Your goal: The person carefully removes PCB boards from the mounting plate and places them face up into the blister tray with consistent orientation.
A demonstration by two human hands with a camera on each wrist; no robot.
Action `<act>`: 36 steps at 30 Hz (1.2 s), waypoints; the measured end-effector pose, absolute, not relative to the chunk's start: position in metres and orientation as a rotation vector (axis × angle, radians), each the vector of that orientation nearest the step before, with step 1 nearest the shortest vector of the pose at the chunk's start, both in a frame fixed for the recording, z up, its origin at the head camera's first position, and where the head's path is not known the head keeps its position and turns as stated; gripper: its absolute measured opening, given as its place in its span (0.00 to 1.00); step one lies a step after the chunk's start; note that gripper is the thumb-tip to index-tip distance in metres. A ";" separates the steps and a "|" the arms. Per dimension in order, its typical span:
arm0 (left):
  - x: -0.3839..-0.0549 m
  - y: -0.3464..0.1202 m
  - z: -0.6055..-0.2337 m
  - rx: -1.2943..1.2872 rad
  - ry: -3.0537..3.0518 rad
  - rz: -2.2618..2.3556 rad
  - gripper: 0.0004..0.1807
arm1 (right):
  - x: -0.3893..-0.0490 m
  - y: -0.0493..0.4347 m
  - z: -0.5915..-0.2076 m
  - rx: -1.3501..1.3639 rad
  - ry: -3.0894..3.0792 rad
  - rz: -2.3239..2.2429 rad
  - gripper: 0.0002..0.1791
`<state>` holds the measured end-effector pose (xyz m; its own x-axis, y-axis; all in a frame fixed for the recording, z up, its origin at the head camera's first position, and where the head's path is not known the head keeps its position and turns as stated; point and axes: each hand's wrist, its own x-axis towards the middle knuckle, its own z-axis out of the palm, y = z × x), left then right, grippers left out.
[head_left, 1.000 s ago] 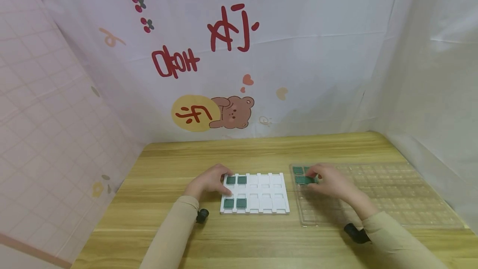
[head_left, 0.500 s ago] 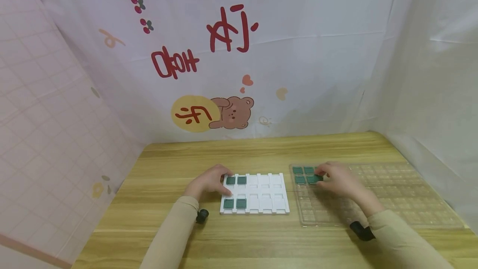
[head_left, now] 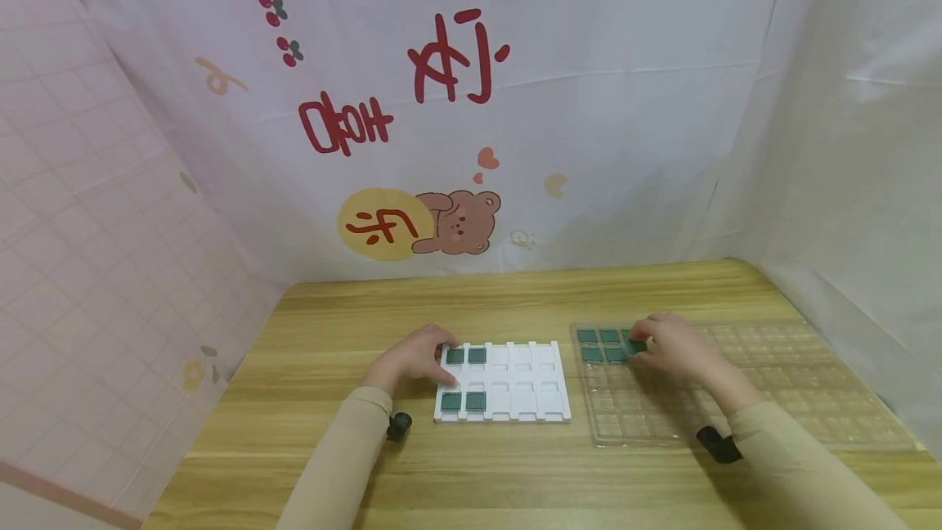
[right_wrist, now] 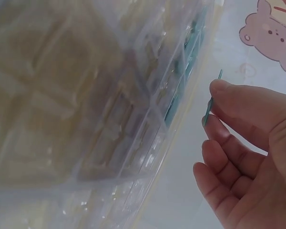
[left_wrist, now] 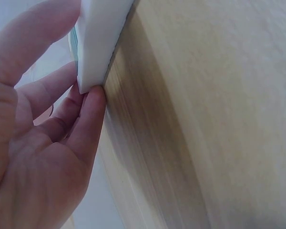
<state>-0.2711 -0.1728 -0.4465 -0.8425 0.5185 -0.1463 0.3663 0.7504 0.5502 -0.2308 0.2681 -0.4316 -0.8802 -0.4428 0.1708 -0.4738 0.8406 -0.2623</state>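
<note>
In the head view my left hand [head_left: 414,357] holds the left side of a white slotted tray [head_left: 523,383]. The left wrist view has its thumb over the tray's edge [left_wrist: 96,47] and fingertips against the end and underside. Several green circuit boards [head_left: 475,401] lie in the tray's two left columns. My right hand [head_left: 679,352] is over a clear plastic compartment tray [head_left: 611,424], pinching a small green circuit board [right_wrist: 209,107] between thumb and finger. In the right wrist view that board is edge-on and apart from the clear tray. More boards [head_left: 589,355] sit in its far left compartments, partly hidden by the hand.
Both trays lie on a wooden table [head_left: 471,481], a narrow gap between them. The clear tray runs to the table's right side. White printed cloth [head_left: 625,145] hangs behind and on both sides. Black wrist cameras [head_left: 399,426] sit on both wrists.
My right hand has moved to the right and slightly away over the clear tray, uncovering boards in its left compartments. The left hand and white tray stay where they were.
</note>
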 end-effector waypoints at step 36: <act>-0.270 -0.171 -0.444 0.643 2.653 0.741 0.34 | -0.239 0.271 -0.439 0.824 -2.925 0.173 0.13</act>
<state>-0.2697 -0.1714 -0.4440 -0.8505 0.4968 -0.1729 0.3353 0.7653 0.5494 -0.2387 0.2714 -0.4390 -0.8489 -0.5136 0.1246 -0.5247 0.8473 -0.0824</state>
